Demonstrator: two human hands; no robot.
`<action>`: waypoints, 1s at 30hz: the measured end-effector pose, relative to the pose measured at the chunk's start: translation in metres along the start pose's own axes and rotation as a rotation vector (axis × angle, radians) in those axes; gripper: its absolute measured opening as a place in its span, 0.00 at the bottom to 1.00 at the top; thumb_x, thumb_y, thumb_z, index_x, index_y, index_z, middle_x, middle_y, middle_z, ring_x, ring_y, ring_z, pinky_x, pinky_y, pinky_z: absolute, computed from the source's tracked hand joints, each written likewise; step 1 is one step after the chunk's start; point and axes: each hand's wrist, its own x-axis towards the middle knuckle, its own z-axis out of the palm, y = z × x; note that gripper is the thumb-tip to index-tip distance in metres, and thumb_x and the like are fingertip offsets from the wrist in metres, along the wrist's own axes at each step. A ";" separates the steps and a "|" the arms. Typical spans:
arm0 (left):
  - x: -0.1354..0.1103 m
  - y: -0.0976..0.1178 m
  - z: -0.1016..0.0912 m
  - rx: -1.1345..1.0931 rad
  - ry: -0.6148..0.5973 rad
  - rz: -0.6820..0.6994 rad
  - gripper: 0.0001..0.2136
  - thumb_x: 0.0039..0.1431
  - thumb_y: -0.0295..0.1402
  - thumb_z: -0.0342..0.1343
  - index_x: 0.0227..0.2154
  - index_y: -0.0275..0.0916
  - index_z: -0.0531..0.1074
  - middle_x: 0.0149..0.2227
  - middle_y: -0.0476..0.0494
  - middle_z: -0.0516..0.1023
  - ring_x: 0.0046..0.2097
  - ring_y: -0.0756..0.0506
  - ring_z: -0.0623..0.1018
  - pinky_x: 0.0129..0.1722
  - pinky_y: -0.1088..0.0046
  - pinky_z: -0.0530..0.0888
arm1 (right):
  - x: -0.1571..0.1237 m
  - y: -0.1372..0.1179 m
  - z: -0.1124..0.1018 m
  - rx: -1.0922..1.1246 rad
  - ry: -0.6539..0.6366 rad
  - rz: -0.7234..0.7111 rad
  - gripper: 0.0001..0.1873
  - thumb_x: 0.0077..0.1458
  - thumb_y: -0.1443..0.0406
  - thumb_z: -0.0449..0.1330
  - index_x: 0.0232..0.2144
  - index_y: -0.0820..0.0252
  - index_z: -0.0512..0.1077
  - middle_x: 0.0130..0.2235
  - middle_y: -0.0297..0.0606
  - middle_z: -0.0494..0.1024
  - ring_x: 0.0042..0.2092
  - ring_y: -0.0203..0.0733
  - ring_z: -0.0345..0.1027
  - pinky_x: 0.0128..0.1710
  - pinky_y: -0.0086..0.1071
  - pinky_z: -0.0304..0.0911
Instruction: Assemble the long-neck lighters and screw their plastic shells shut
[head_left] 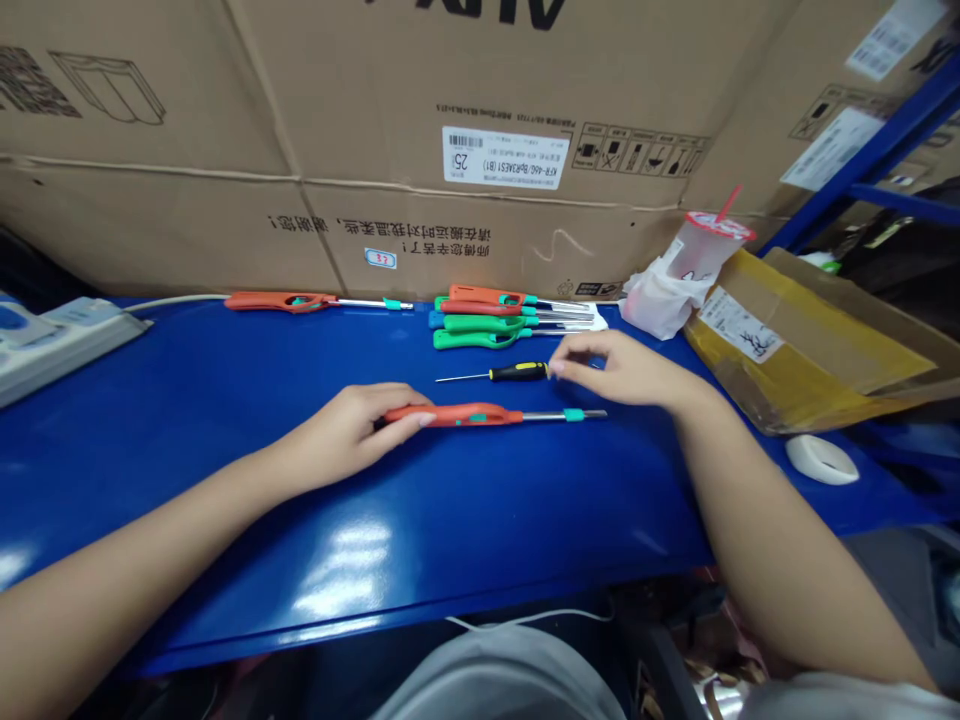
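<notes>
My left hand (367,430) is closed round the handle end of an orange long-nosed gas lighter (469,415), which lies along the blue table with its metal tube pointing right. Just behind it is a screwdriver (517,372) with a black and yellow handle, its thin shaft pointing left. The curled fingertips of my right hand (619,368) pinch the butt of that handle. Further back, several orange, green and blue lighters (487,325) lie bunched together, tubes to the right. Another orange lighter (281,301) rests alone at the back left.
A large cardboard box (360,120) walls off the back of the blue table (247,420). To the left sits a white power strip (64,340). On the right are a bagged drink cup (701,255) with a straw, a taped carton (810,340) and a small white object (822,460).
</notes>
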 end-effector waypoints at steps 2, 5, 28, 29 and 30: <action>0.002 -0.009 -0.002 -0.064 0.045 -0.082 0.19 0.71 0.48 0.51 0.42 0.39 0.80 0.32 0.46 0.81 0.32 0.48 0.78 0.32 0.76 0.73 | -0.005 -0.003 -0.007 0.011 -0.232 0.093 0.19 0.61 0.50 0.63 0.39 0.59 0.82 0.37 0.40 0.84 0.37 0.43 0.75 0.39 0.36 0.67; 0.004 -0.016 -0.003 -0.186 0.109 -0.207 0.22 0.69 0.53 0.52 0.40 0.37 0.79 0.25 0.50 0.73 0.26 0.50 0.72 0.27 0.77 0.69 | -0.007 -0.006 -0.007 -0.064 -0.280 0.162 0.20 0.60 0.50 0.63 0.40 0.60 0.82 0.35 0.38 0.83 0.34 0.41 0.71 0.35 0.33 0.63; 0.006 0.001 0.012 -0.269 0.268 -0.308 0.23 0.55 0.57 0.66 0.38 0.39 0.81 0.41 0.41 0.86 0.43 0.40 0.83 0.49 0.64 0.80 | 0.003 -0.031 0.046 -0.277 -0.194 -0.133 0.16 0.74 0.59 0.51 0.45 0.59 0.76 0.46 0.46 0.83 0.46 0.50 0.77 0.43 0.38 0.65; 0.006 0.002 0.013 -0.275 0.255 -0.308 0.23 0.55 0.56 0.67 0.38 0.39 0.82 0.41 0.41 0.86 0.43 0.40 0.83 0.49 0.64 0.81 | 0.003 -0.032 0.048 -0.283 -0.209 -0.131 0.16 0.74 0.58 0.52 0.44 0.60 0.76 0.44 0.45 0.83 0.44 0.49 0.77 0.42 0.37 0.65; 0.006 0.003 0.014 -0.280 0.249 -0.309 0.23 0.56 0.56 0.67 0.38 0.39 0.82 0.41 0.41 0.86 0.43 0.40 0.83 0.49 0.64 0.81 | 0.003 -0.034 0.050 -0.285 -0.217 -0.129 0.16 0.73 0.58 0.52 0.43 0.60 0.77 0.43 0.44 0.83 0.42 0.48 0.77 0.41 0.37 0.64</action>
